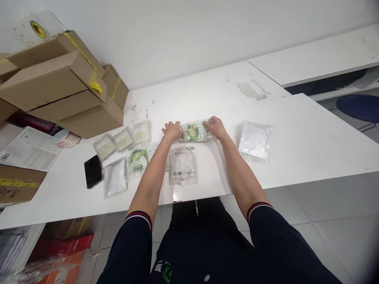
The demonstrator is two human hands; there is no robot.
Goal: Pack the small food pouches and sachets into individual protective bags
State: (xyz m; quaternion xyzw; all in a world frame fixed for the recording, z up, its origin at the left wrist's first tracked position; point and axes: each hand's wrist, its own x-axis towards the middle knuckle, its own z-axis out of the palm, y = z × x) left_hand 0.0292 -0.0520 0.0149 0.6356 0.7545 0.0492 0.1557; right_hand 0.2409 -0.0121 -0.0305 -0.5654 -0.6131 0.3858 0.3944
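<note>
A clear plastic packet (194, 131) with a green kiwi print lies on the white table in front of me. My left hand (172, 131) is at its left end, thumb side against the plastic and the other fingers partly spread. At the right end, my right hand (216, 127) pinches the clear film between thumb and fingers. Just nearer to me is a flat transparent packet (183, 165) with small printed marks. Left of it lies another kiwi-print packet (137, 158), and my left forearm partly covers a pale printed packet (152, 148) beside that one.
Several pale green sachets (123, 139), a silvery pouch (115, 177) and a black phone (92, 171) lie on the left. Cardboard boxes (68, 85) stand behind them. On the right is a silvery plastic-wrapped stack (256, 140). A blue stool (359, 107) stands beyond the table.
</note>
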